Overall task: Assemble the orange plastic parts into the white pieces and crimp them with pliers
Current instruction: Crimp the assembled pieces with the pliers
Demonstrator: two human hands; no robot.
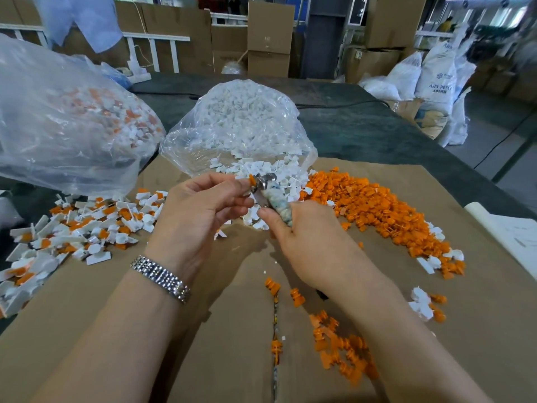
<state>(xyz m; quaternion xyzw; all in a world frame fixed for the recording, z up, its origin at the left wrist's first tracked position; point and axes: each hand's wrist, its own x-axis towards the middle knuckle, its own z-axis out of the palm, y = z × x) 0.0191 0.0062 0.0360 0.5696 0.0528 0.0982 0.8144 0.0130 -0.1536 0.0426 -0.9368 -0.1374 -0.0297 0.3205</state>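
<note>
The cardboard-covered surface (232, 286) carries orange parts (377, 210) at centre right. At frame centre, the left hand (200, 210) pinches an orange-and-white piece (251, 180) while the right hand (302, 234) grips pliers (268, 193) closed on it. A skewed bite could likely crack or eject the piece.

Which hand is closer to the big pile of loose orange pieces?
The right hand. It sits right beside the orange pile, gripping the pliers. The left hand is farther away, on the pliers' other side.

Brown cardboard boxes (268, 36) stacked tall past the far edge of the dark table (363, 132). White sacks (436, 77) heaped on the grey floor (511, 158) off the table's right edge. White railing (157, 50) at the back left, bright daylight at the back right.
</note>
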